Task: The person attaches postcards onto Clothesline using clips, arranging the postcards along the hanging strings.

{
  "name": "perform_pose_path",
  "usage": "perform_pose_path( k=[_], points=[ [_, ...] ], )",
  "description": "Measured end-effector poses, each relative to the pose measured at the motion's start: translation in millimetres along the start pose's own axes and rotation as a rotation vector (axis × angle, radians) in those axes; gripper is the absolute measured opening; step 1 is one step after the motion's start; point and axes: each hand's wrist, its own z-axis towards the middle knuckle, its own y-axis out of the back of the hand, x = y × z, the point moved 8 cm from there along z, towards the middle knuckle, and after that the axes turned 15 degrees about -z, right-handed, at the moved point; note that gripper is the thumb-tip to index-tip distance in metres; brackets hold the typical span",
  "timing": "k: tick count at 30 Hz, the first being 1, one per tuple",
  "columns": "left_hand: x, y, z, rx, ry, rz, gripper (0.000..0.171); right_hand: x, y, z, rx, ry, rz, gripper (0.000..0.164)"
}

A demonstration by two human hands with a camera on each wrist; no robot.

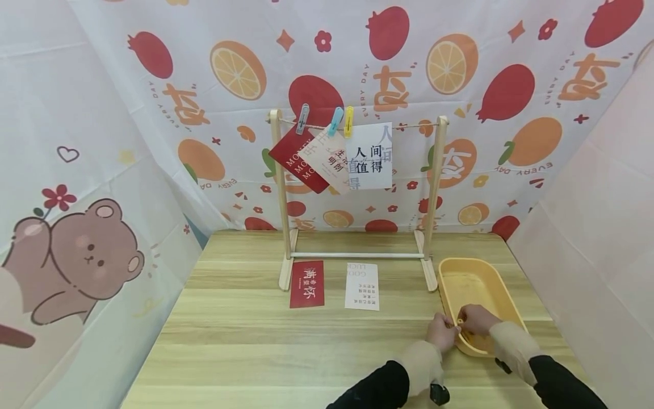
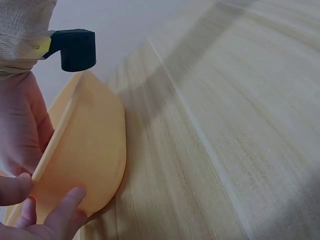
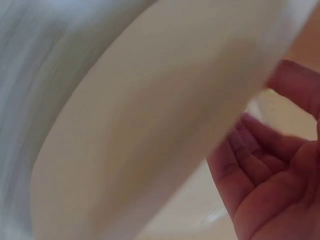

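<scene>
Both hands meet at the near left rim of the yellow plastic basket, which sits on the wooden table at the right, just beside the foot of the small wooden drying rack. The left hand has its thumb and fingers curled round the basket's outer wall, gripping the rim; the right hand reaches over the edge into the basket, fingers bent, though I cannot tell whether they pinch anything small inside. Three cards already hang from clips on the rack's string, and a red card and a white card lie flat before it. It looks like the fetching step; next would call for a firm pinch and a clean lift out.
</scene>
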Motion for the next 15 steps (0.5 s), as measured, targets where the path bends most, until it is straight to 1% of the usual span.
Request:
perform_pose_path(
  k=[3, 8, 10, 13, 15],
  points=[
    [-0.5, 0.0, -0.3, 0.005, 0.01, -0.009, 0.018, 4, 7, 0, -0.042, 0.008, 0.024, 0.013],
    [-1.3, 0.9, -0.3, -0.001, 0.006, -0.014, 0.019, 7, 15, -1, -0.097, -0.002, 0.091, 0.02],
    [-0.9, 0.9, 0.6, 0.02, -0.006, 0.04, 0.018, 7, 17, -1, -0.122, -0.004, 0.114, 0.02],
    [-1.1, 4.6, 3.8, 0.105, -0.008, 0.147, 0.015, 4, 19, -3, -0.158, -0.009, 0.141, 0.017],
    [-4.8, 13.1, 9.6, 0.168, -0.025, 0.242, 0.013, 1, 20, -5, -0.182, -0.016, 0.148, 0.017]
  ],
)
